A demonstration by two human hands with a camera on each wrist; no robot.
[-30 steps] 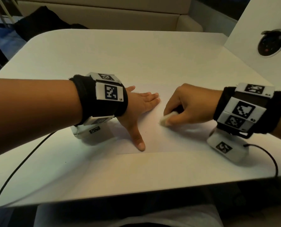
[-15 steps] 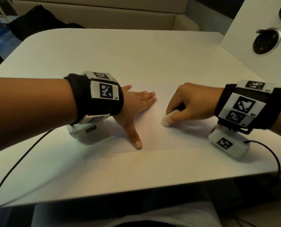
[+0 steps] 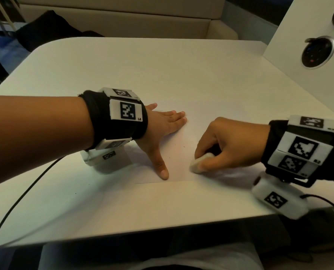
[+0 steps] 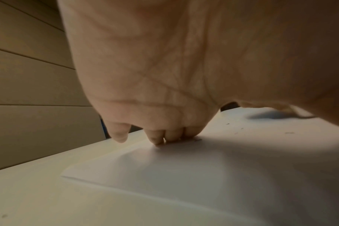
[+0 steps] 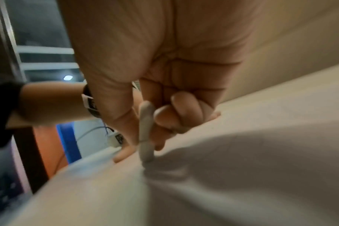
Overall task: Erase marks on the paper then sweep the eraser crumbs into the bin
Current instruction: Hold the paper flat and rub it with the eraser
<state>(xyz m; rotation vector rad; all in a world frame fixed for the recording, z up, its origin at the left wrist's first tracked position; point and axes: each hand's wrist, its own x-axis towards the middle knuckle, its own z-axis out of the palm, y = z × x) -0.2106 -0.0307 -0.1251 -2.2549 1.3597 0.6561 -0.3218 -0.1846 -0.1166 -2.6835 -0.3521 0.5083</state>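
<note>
A white sheet of paper [image 3: 181, 152] lies on the white table [image 3: 142, 71]. My left hand [image 3: 162, 129] lies flat on the sheet's left part, fingers straight and thumb spread toward me, pressing it down [image 4: 164, 140]. My right hand [image 3: 218, 145] pinches a white eraser [image 3: 199, 162] between thumb and fingers, its lower end touching the paper near the front edge [image 5: 146, 145]. A few tiny dark crumbs [image 3: 183, 147] lie on the sheet between the hands. No bin is in view.
A white panel [image 3: 298, 45] with a round dark socket stands at the table's right rear. A black cable [image 3: 26, 191] runs from the left wrist over the table's front left. A beige bench with a dark bag [image 3: 45, 30] sits behind the table.
My right hand has slid the eraser toward me, closer to the paper's front edge. The left hand keeps its flat place on the sheet.
</note>
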